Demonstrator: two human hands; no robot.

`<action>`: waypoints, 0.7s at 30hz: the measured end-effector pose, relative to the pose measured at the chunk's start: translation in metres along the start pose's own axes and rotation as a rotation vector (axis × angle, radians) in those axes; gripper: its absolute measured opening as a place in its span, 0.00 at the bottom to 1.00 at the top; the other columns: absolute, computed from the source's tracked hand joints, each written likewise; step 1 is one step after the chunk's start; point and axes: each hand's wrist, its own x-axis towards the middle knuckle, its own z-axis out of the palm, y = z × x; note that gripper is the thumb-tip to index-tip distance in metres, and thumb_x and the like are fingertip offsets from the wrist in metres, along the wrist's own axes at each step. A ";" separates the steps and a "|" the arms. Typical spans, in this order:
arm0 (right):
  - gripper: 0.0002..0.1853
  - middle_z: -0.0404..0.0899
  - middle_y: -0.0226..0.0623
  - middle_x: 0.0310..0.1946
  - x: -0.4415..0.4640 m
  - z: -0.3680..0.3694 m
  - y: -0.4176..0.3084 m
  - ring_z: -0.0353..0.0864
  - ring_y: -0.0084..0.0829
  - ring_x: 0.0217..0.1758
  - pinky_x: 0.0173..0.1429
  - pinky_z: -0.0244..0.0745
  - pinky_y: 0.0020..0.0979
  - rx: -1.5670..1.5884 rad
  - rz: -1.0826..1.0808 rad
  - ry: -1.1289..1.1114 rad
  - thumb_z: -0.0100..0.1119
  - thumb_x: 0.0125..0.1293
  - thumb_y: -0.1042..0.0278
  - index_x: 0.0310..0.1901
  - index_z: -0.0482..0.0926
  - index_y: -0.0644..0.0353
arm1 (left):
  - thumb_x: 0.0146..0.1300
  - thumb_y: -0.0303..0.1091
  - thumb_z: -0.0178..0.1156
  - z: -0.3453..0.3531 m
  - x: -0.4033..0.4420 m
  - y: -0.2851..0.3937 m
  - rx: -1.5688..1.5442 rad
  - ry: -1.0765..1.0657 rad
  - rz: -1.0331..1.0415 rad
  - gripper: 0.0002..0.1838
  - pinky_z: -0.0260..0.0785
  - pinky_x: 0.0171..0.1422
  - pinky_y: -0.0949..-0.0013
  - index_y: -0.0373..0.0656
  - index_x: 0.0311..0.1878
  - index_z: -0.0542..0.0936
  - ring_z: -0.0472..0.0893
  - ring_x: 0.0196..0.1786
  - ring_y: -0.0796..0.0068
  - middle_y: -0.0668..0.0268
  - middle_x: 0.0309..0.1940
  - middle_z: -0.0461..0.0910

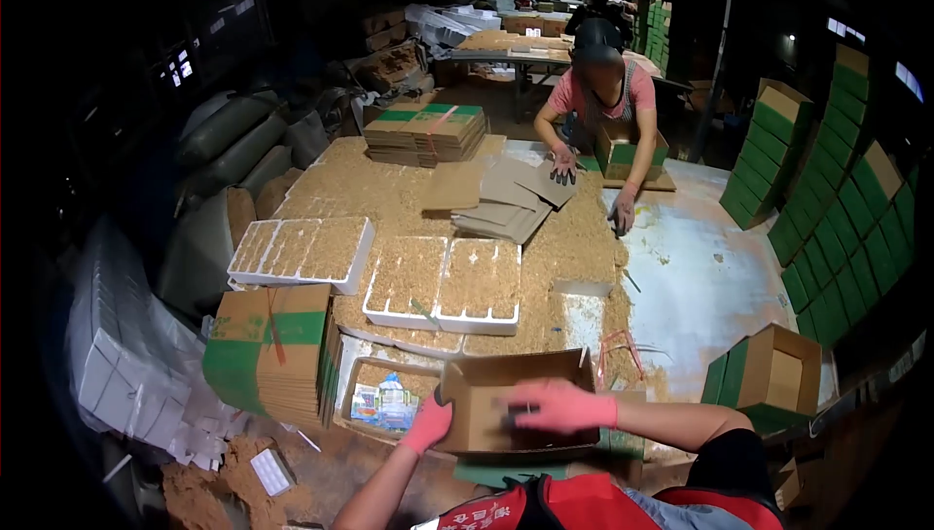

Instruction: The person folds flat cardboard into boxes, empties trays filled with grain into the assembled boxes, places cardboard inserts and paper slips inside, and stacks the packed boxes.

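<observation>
An open cardboard box point(525, 379) stands at the near edge of the table in front of me. My left hand point(431, 421), in a pink glove, grips the box's left wall. My right hand point(564, 406), also pink-gloved, is over the box's opening; its dark fingertips are smeared by motion, so their grip does not show. Just left of the box sits a shallow carton point(355, 374) holding printed packets point(384, 402) in blue and white. Behind it, white foam trays point(443, 282) are filled with brown, sawdust-like material.
Flat folded cartons point(272, 350) stand at the left; another bundle point(425, 131) lies farther back. Across the table a co-worker point(603, 92) reaches toward loose cardboard sheets point(511, 194). Green-and-brown boxes point(769, 156) are stacked at the right, near one open box point(778, 374).
</observation>
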 end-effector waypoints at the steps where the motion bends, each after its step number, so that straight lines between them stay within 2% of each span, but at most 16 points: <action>1: 0.27 0.75 0.46 0.58 0.022 -0.023 0.018 0.75 0.46 0.60 0.64 0.70 0.39 0.155 0.247 0.271 0.55 0.67 0.50 0.64 0.71 0.53 | 0.63 0.31 0.54 0.001 0.002 0.009 0.056 0.015 -0.020 0.23 0.69 0.63 0.60 0.37 0.62 0.72 0.78 0.60 0.52 0.48 0.54 0.80; 2: 0.29 0.77 0.47 0.55 0.046 -0.032 0.064 0.77 0.44 0.58 0.63 0.70 0.39 0.203 0.375 0.567 0.57 0.65 0.49 0.63 0.71 0.57 | 0.63 0.31 0.53 0.004 0.002 0.016 0.112 0.029 -0.046 0.23 0.69 0.63 0.60 0.37 0.62 0.72 0.78 0.60 0.51 0.48 0.54 0.79; 4: 0.38 0.79 0.55 0.54 0.097 -0.021 0.178 0.75 0.44 0.62 0.64 0.69 0.38 0.398 0.785 0.578 0.59 0.65 0.44 0.67 0.66 0.66 | 0.63 0.30 0.51 0.014 0.004 0.024 0.115 0.047 -0.096 0.22 0.69 0.63 0.58 0.38 0.61 0.72 0.77 0.60 0.48 0.46 0.53 0.79; 5: 0.40 0.78 0.57 0.55 0.102 -0.018 0.196 0.76 0.46 0.61 0.64 0.69 0.39 0.419 0.710 0.397 0.61 0.63 0.41 0.65 0.68 0.69 | 0.63 0.30 0.51 0.017 0.003 0.026 0.153 0.055 -0.115 0.23 0.69 0.63 0.58 0.38 0.62 0.72 0.76 0.60 0.47 0.46 0.53 0.79; 7: 0.44 0.75 0.59 0.57 0.134 0.001 0.221 0.74 0.50 0.63 0.65 0.66 0.41 0.519 0.820 0.402 0.64 0.59 0.36 0.62 0.70 0.71 | 0.63 0.30 0.51 0.019 0.011 0.014 0.154 0.055 -0.120 0.23 0.68 0.64 0.56 0.38 0.63 0.71 0.75 0.61 0.45 0.44 0.54 0.78; 8: 0.46 0.73 0.59 0.59 0.157 0.015 0.217 0.72 0.51 0.65 0.66 0.65 0.42 0.605 1.017 0.576 0.66 0.56 0.34 0.61 0.70 0.71 | 0.63 0.31 0.51 0.020 0.012 0.012 0.153 0.076 -0.076 0.24 0.68 0.64 0.56 0.39 0.63 0.71 0.75 0.61 0.45 0.44 0.55 0.78; 10: 0.46 0.71 0.59 0.60 0.178 0.024 0.217 0.71 0.48 0.63 0.66 0.66 0.42 0.750 1.161 0.849 0.74 0.49 0.40 0.59 0.68 0.71 | 0.63 0.31 0.51 0.023 0.009 0.013 0.175 0.080 -0.083 0.23 0.68 0.64 0.55 0.40 0.63 0.71 0.75 0.60 0.44 0.44 0.54 0.78; 12: 0.53 0.68 0.58 0.60 0.186 0.026 0.229 0.74 0.46 0.58 0.62 0.70 0.42 0.870 1.076 0.984 0.75 0.43 0.41 0.62 0.62 0.72 | 0.63 0.31 0.52 0.026 0.010 0.008 0.196 0.081 -0.073 0.23 0.69 0.63 0.54 0.41 0.63 0.71 0.76 0.59 0.44 0.45 0.54 0.78; 13: 0.49 0.70 0.57 0.56 0.174 0.015 0.214 0.75 0.42 0.55 0.57 0.73 0.42 0.971 0.881 1.043 0.77 0.44 0.48 0.59 0.61 0.74 | 0.63 0.31 0.52 0.026 0.008 0.005 0.207 0.076 -0.070 0.23 0.69 0.63 0.54 0.41 0.63 0.71 0.76 0.59 0.44 0.45 0.54 0.78; 14: 0.42 0.75 0.55 0.50 0.162 0.007 0.209 0.78 0.40 0.47 0.51 0.75 0.40 0.992 0.726 1.026 0.76 0.49 0.54 0.55 0.65 0.76 | 0.64 0.31 0.52 0.024 0.004 0.007 0.236 0.074 -0.087 0.23 0.70 0.62 0.54 0.41 0.63 0.71 0.76 0.58 0.44 0.45 0.54 0.78; 16: 0.31 0.80 0.47 0.42 0.130 -0.019 0.197 0.80 0.35 0.39 0.44 0.77 0.33 1.193 0.638 0.876 0.73 0.55 0.58 0.50 0.71 0.76 | 0.64 0.31 0.52 0.027 0.004 0.017 0.278 0.074 -0.103 0.23 0.70 0.61 0.53 0.40 0.62 0.71 0.77 0.57 0.44 0.45 0.53 0.78; 17: 0.24 0.82 0.40 0.39 0.103 -0.029 0.194 0.81 0.30 0.36 0.41 0.77 0.30 1.339 0.556 0.753 0.71 0.58 0.61 0.48 0.76 0.72 | 0.64 0.32 0.53 0.028 0.008 -0.001 0.328 0.080 -0.100 0.22 0.70 0.60 0.52 0.40 0.62 0.72 0.77 0.56 0.44 0.45 0.52 0.79; 18: 0.24 0.82 0.38 0.41 0.069 -0.055 0.152 0.82 0.27 0.38 0.41 0.78 0.28 1.342 0.567 0.657 0.70 0.59 0.61 0.51 0.77 0.69 | 0.64 0.33 0.53 0.028 0.008 0.002 0.282 0.073 -0.101 0.22 0.70 0.61 0.53 0.40 0.62 0.72 0.77 0.56 0.44 0.45 0.52 0.79; 19: 0.26 0.81 0.39 0.46 0.042 -0.072 0.118 0.82 0.29 0.42 0.46 0.78 0.28 1.251 0.534 0.710 0.69 0.60 0.63 0.56 0.75 0.70 | 0.64 0.33 0.53 0.026 0.012 0.011 0.237 0.066 -0.098 0.22 0.70 0.61 0.53 0.40 0.62 0.72 0.77 0.56 0.43 0.45 0.52 0.79; 20: 0.30 0.79 0.41 0.52 0.016 -0.077 0.114 0.81 0.30 0.50 0.53 0.77 0.28 1.110 0.540 0.768 0.68 0.60 0.64 0.60 0.71 0.71 | 0.64 0.33 0.53 0.025 0.015 0.015 0.192 0.060 -0.093 0.22 0.70 0.61 0.53 0.40 0.62 0.72 0.77 0.56 0.43 0.45 0.52 0.79; 21: 0.33 0.76 0.44 0.57 -0.013 -0.091 0.087 0.78 0.30 0.56 0.58 0.75 0.28 1.083 0.412 0.717 0.66 0.61 0.67 0.65 0.66 0.70 | 0.65 0.33 0.53 0.032 0.031 -0.024 0.104 0.055 -0.041 0.22 0.70 0.61 0.54 0.40 0.62 0.73 0.78 0.56 0.44 0.46 0.52 0.79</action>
